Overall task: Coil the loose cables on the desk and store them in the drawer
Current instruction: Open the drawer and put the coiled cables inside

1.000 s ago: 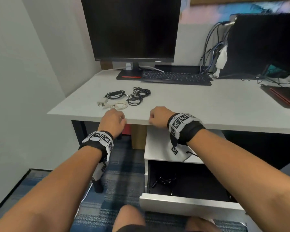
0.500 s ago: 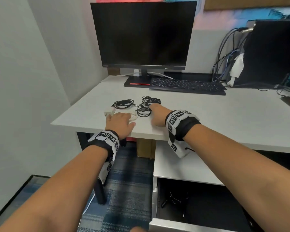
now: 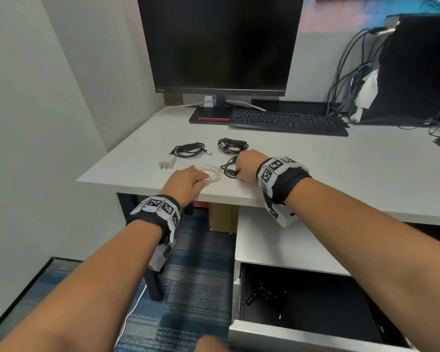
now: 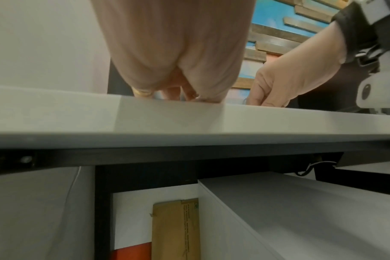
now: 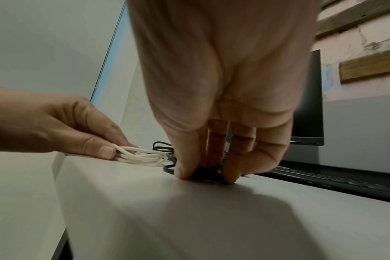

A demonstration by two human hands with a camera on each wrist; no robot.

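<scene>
White cable pinched in left hand, black coil pinched under right hand; two black bundles at 12 o'clock wait, drawer open—I judge storing barely begun.

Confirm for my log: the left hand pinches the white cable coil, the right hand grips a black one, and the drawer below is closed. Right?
Not quite: the drawer stands open, per the head view. The left hand does pinch the white cable coil; the right hand grips a black cable coil.
</scene>
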